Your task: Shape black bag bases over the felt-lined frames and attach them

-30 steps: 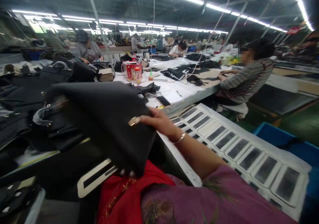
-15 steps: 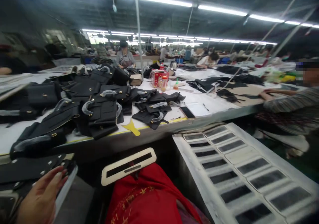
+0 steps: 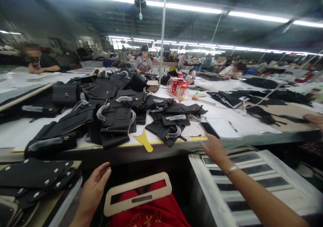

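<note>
My left hand (image 3: 95,184) is held over the dark gap beside my lap, its fingers stretched out and nothing in them. Just right of it, a beige oval-cornered frame (image 3: 111,203) with a long slot lies on the red cloth (image 3: 174,210) over my lap. Reaching forward, my right hand (image 3: 215,149) has its fingers spread at the table edge. Its fingertips are close to a dark phone (image 3: 209,129); whether they touch it I cannot tell. Left of my left hand lies a stack of black cut pieces (image 3: 32,176) with small white tabs.
Black handbags (image 3: 114,119) with wrapped handles crowd the white table. A yellow template (image 3: 143,140) overhangs its front edge. A notebook (image 3: 224,127) and a red box (image 3: 174,87) lie farther right. A white board (image 3: 199,173) with slotted frames stands below my right arm. Other people sit around.
My left hand has come away from the black pieces and moved right. My right hand has entered the view and reached toward the phone. The view has turned left.
</note>
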The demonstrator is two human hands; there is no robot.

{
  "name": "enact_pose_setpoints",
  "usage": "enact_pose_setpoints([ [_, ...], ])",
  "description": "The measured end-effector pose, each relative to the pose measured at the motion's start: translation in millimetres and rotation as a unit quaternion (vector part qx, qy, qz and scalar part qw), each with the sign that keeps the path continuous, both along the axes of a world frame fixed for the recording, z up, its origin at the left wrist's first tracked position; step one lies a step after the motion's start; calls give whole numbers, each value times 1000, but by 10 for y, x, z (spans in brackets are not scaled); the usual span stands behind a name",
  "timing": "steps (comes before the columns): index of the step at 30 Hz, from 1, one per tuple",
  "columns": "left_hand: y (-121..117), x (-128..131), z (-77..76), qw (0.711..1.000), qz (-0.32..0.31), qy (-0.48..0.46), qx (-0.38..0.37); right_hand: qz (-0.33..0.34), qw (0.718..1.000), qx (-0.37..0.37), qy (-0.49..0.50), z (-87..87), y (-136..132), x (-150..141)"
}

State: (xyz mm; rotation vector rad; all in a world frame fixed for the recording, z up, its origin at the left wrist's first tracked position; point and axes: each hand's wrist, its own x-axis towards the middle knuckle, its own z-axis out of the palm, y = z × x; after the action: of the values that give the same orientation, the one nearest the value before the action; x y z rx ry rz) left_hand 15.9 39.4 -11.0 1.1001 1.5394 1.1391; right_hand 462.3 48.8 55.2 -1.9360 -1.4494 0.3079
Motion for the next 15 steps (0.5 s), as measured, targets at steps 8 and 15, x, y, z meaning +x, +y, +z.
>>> enact_pose_setpoints([
  [8,-32,90,-410,991,-90,99,17,55,943,-97,-312,-370,2020,-754],
  [15,65,18,-397,959,-117,245,85,38,953,-19,-299,538,2427,-248],
])
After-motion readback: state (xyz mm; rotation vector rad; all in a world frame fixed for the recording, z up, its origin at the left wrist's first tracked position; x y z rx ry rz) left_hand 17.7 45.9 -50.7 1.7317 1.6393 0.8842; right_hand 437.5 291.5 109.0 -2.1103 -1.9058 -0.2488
